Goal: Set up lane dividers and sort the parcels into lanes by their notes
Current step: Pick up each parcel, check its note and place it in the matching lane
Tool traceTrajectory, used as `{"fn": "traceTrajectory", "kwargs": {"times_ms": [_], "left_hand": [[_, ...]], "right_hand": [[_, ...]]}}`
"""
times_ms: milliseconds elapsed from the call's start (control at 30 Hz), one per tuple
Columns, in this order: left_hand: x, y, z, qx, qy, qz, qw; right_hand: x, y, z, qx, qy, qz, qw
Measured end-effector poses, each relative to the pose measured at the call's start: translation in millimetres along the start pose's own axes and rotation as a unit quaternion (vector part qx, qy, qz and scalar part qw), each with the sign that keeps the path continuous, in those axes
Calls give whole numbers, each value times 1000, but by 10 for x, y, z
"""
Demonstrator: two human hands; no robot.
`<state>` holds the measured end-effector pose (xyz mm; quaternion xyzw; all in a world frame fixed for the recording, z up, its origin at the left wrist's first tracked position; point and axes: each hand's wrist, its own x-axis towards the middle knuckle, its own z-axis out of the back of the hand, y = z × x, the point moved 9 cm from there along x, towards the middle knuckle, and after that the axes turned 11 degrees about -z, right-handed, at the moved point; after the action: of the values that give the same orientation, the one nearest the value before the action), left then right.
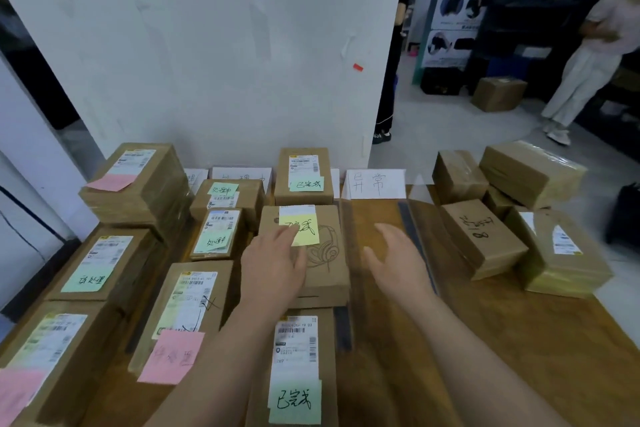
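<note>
My left hand lies flat on a brown parcel with a headphone drawing, its fingertips at the yellow note on top. My right hand hovers open to the right of that parcel, above a bare wooden lane, holding nothing. In the same lane a parcel with a green note lies nearer to me, and another green-noted parcel stands at the far end. Dark divider strips lie along the table. White lane signs stand against the wall.
Left lanes hold several parcels with pink and green notes. Several unsorted parcels are piled at the table's right end. The wooden table ends at a white wall. A person stands on the floor beyond.
</note>
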<state>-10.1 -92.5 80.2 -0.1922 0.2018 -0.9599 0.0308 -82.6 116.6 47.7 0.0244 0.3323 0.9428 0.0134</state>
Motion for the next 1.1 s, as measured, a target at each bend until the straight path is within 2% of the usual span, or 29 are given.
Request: {"fn": "traceTrajectory", "kwargs": {"times_ms": [133,233,400,533,767,933,1100], "left_hand": [[33,-383,-219,17,48,-23,998],[11,-690,-428,-23,74,-45,996],[68,-1316,-763,-34,88,-103,990],[161,-1916,-1070,-44,91,-144,984],[373,-2906,-1854,-83,113,-108,984],[492,-3578,-2483,-118,138,-90,979],[591,-3977,-3111,-85,202,-72,973]], "right_hand": [[-102,-221,300,-30,-28,4,999],[-199,-457,540,-52,-48,-4,998],[-210,-943,1032,-70,-100,-29,992],[-27,-1504,1366,-80,-93,-73,990],[449,-2582,2084,-69,-90,-103,988],[835,-3322,2422,-86,-49,-116,988],[1203,-3860,2480,-89,1,-149,985]]}}
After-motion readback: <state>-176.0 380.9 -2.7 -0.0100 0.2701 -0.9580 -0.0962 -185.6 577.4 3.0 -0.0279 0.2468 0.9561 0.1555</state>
